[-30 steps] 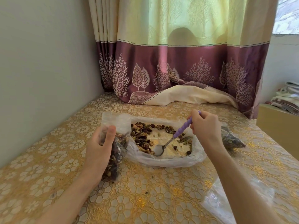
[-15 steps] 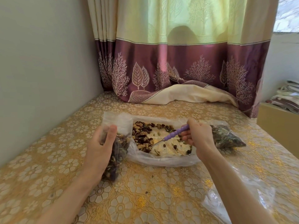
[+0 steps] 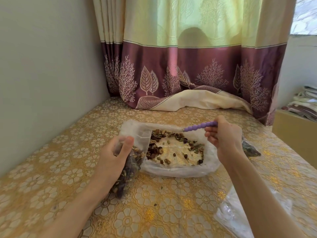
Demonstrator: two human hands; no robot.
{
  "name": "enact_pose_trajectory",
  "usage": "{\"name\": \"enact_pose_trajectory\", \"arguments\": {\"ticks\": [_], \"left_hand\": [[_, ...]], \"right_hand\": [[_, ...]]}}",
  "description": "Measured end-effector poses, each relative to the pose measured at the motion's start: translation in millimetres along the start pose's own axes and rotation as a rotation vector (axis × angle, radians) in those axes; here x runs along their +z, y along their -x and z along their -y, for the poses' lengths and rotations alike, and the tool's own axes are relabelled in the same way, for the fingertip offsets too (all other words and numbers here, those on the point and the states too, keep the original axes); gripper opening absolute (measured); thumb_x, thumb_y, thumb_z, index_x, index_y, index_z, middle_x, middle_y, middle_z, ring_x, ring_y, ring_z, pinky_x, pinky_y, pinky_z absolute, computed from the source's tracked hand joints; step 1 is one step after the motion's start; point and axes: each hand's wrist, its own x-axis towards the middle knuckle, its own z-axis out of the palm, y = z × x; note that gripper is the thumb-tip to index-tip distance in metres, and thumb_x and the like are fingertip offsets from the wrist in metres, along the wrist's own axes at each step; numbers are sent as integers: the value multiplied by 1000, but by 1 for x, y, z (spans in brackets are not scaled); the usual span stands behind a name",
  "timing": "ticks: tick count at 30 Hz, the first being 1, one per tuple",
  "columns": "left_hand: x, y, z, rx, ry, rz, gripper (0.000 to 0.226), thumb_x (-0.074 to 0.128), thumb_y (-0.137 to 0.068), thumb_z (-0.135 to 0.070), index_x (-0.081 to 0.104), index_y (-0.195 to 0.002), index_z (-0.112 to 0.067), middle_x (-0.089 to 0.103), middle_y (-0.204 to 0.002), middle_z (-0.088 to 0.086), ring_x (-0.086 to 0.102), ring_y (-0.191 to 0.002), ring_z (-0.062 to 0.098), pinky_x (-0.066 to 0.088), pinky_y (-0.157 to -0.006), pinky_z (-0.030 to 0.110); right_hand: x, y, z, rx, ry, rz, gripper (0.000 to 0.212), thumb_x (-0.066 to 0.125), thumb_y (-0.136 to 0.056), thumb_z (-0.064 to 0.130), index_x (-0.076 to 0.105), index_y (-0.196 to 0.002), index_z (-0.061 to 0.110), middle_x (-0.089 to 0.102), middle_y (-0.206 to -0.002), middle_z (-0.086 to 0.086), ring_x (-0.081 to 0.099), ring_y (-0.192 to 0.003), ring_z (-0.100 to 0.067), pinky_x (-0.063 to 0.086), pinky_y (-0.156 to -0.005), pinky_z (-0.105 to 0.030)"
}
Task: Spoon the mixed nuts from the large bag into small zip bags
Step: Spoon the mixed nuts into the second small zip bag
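Left hand is gripping the half-filled clear small zip bag; right hand is pinching the purple beaded-handle spoon over the clear large bag's nuts; a sagging mouth risks spilling.

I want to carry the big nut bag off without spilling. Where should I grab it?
Take the large bag by its rolled-down rim at both short sides, coming from above, and lift the two together. It lies flat and open like a tray, with loose nuts spread inside, so a one-sided pull would likely tip them out.
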Motion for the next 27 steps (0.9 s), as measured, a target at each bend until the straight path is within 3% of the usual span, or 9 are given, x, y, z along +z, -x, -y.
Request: {"name": "enact_pose_trajectory", "arguments": {"ticks": [3, 4, 6, 8, 11, 14, 17, 23, 27], "left_hand": [[1, 0, 0, -14, -12, -12, 64, 37, -50, -94, 58, -86, -46, 61, -82, -13, 54, -73, 5, 34, -65, 14], [1, 0, -1, -22, -22, -18, 68, 36, -47, -97, 57, -87, -46, 62, -80, -23, 55, -72, -7, 35, -67, 13], [1, 0, -2, -33, -36, -15, 75, 34, -44, -99, 57, -91, -44, 62, -82, -25, 54, -74, -17, 35, -69, 13], [2, 0, -3, -38, -36, -1, 77, 34, -45, -98, 58, -92, -43, 62, -87, -22, 55, -76, -15, 35, -72, 13], [1, 1, -1, -46, -22, -2, 74, 35, -47, -97, 57, -94, -44, 64, -91, -20, 57, -81, -11, 40, -75, 17], [1, 2, 0, -75, 65, 5, 69, 43, -49, -93, 59, -95, -44, 70, -93, -9, 65, -89, 10, 50, -88, 39], [2, 2, -1, -101, 167, -9, 82, 51, -42, -93, 59, -103, -39, 69, -105, 1, 64, -99, 24, 47, -93, 51], [1, 3, -5, -76, 222, -21, 68, 53, -47, -90, 63, -90, -38, 64, -106, 15, 59, -100, 35, 43, -94, 56], [-3, 0, -6, -42, 243, -70, 58, 53, -47, -90, 62, -89, -51, 68, -100, -10, 61, -101, 14, 43, -93, 39]], "right_hand": [[4, 7, 12, -46, -98, -7, 37, 47, -88, 10, 62, -55, 6, 60, -45, -2, 51, -38, -8, 37, -38, -17], [6, 10, 16, -60, -113, 3, 37, 48, -88, 11, 62, -55, 6, 61, -45, -2, 51, -38, -8, 38, -39, -17], [10, 16, 21, -90, -122, 38, 40, 48, -89, 12, 64, -53, 8, 62, -47, -2, 53, -40, -8, 39, -39, -17], [15, 22, 25, -123, -122, 88, 43, 46, -90, 11, 66, -52, 9, 63, -50, -4, 54, -42, -9, 40, -39, -16], [23, 33, 28, -197, -107, 198, 35, 45, -92, 12, 66, -65, 5, 66, -56, -6, 56, -46, -11, 43, -42, -18], [29, 45, 29, -362, -68, 319, 32, 45, -96, 11, 65, -72, 4, 68, -60, -4, 57, -51, -13, 44, -45, -19], [33, 52, 29, -478, -39, 421, 27, 44, -96, 6, 63, -77, 4, 70, -61, 1, 57, -53, -12, 45, -47, -19], [31, 49, 30, -445, -117, 386, 26, 45, -96, 7, 66, -82, 4, 65, -66, -10, 59, -55, -16, 45, -48, -21], [28, 40, 24, -375, -229, 214, 28, 48, -96, 14, 66, -76, 6, 63, -60, -5, 57, -52, -15, 44, -47, -21]]}}
